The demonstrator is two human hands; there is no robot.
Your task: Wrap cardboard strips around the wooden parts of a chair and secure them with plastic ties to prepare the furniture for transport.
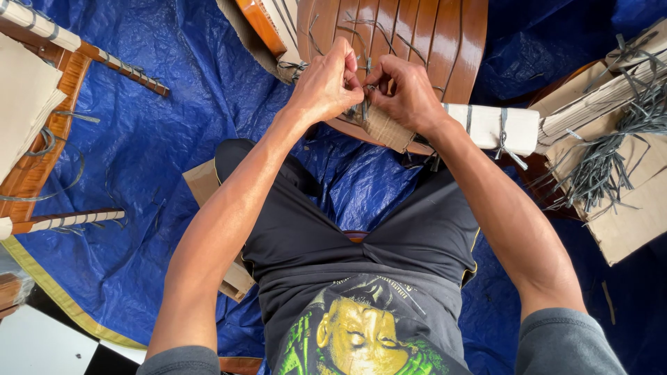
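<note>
both hands meet over the near edge of a slatted wooden chair seat (417,35) that lies on a blue tarp (174,139) in front of the seated person. the left hand (325,82) and the right hand (410,94) are each closed in a pinch on a thin grey strap (364,104), drawn around a piece of brown cardboard wrap (383,128) that covers part of the seat's front rail. the strap sits right between the two sets of fingertips, touching both.

judging by how things lie, the wrapping of this rail looks partly done: to the right of the hands a white padded section (490,126) is already bound with about three grey ties, while the cardboard piece under the hands seems to be at the tying stage, and the slats above are bare, with a few loose straps lying across them.

counted: two hands, one chair seat being worked on, one bundle of loose grey straps (604,163) on flat cardboard sheets (625,222) at the right, and at the left parts of another wooden chair frame (42,160) with three wrapped rails visible.
</note>
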